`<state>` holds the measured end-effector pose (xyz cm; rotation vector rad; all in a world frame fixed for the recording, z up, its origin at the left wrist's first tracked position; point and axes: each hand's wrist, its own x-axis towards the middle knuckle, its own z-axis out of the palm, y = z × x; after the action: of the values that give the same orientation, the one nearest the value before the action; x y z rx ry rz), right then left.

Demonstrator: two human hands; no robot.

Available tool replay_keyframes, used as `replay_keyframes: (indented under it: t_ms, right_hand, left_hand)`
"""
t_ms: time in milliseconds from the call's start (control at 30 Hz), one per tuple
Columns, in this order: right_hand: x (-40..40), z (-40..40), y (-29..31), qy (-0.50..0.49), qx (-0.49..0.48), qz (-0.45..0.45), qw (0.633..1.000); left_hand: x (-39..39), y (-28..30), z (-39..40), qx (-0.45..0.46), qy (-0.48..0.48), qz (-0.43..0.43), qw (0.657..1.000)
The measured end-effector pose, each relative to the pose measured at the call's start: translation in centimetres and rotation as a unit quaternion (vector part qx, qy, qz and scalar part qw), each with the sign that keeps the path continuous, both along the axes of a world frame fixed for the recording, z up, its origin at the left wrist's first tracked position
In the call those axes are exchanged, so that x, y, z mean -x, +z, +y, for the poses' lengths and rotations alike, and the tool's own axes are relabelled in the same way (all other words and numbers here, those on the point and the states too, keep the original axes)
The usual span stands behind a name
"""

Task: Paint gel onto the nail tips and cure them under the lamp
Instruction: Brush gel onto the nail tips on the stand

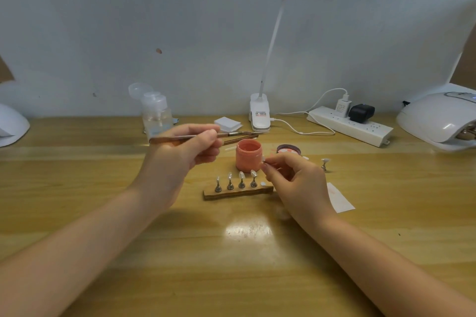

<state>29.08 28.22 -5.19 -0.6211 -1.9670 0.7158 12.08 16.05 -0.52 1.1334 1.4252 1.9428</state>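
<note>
Two bare forearms, sleeveless in view, and bare hands (no rings, no gloves)

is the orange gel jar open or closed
Open: the orange gel jar stands upright with no lid on its mouth, and a dark lid lies beside it on the table.

We have one wide-angle head view, looking forward and down across the table [108,252] to the wall [103,20]; both forearms enter from the frame's lower corners, close to us.

Coral-orange gel jar [248,152], white curing lamp [438,118], yellow-brown wood-grain table [103,162].
</note>
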Motion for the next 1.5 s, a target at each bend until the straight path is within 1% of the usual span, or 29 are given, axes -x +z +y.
replay_keyframes:
  t_ms: [33,67,100,167,200,267,500,700,867,1000,1100,1200,1333,1433,1500]
  right_hand:
    - [0.0,0.0,0.0,-0.002,0.0,0.002,1.0]
    - [-0.1,0.0,0.0,-0.003,0.0,0.003,1.0]
    - [-0.1,0.0,0.1,-0.003,0.003,0.002,1.0]
    - [-0.2,0.0,0.1,-0.002,0.012,0.003,1.0]
    - [-0.2,0.0,0.2,-0.002,0.016,0.003,1.0]
    - [-0.3,-0.1,0.2,0.0,0.02,0.005,1.0]
    - [-0.3,-0.4,0.4,0.006,-0.002,0.001,1.0]
    - [-0.2,-0.3,0.3,0.005,-0.005,0.005,1.0]
    - [-0.2,-0.2,0.2,0.003,-0.005,0.01,1.0]
    - [-0.1,-0.2,0.2,0.002,0.0,0.008,1.0]
    - [-0.2,-0.1,0.2,0.0,0.005,0.005,1.0]
    - [-0.1,-0.2,0.2,0.004,0.004,0.003,1.0]
    - [-0.1,-0.2,0.2,0.005,-0.004,0.0,1.0]
    - [-0.1,-0.1,0.2,0.003,0.003,0.001,1.0]
    - [-0.1,-0.1,0.2,0.004,0.005,0.0,1.0]
  left_hand:
    - [-0.5,-0.5,-0.5,-0.011,0.007,0.034,0.999]
    - [-0.9,-0.8,-0.9,-0.017,0.018,0.095,0.995]
    - [-1.3,-1.2,-1.3,-0.023,0.03,0.173,0.984]
    - [-1.9,-1.7,-1.8,-0.044,0.041,0.307,0.95]
    - [-2.1,-2.0,-1.9,-0.058,0.043,0.349,0.934]
    - [-2.6,-2.5,-2.0,-0.079,0.05,0.388,0.917]
    - [-3.4,-3.0,-2.2,-0.097,0.057,0.422,0.9]
    - [-3.5,-3.2,-2.2,-0.103,0.059,0.422,0.899]
    - [-3.8,-3.2,-2.3,-0.075,0.071,0.403,0.909]
    - [-3.8,-3.3,-2.5,-0.048,0.06,0.392,0.917]
    - [-3.8,-3.3,-2.7,-0.06,0.065,0.363,0.928]
    - [-3.8,-3.2,-2.5,-0.073,0.067,0.363,0.927]
    - [-3.7,-3.5,-2.3,-0.059,0.055,0.375,0.923]
    - [-3.7,-3.6,-2.5,-0.043,0.05,0.346,0.936]
    - [-3.8,-3.6,-2.6,-0.051,0.052,0.333,0.94]
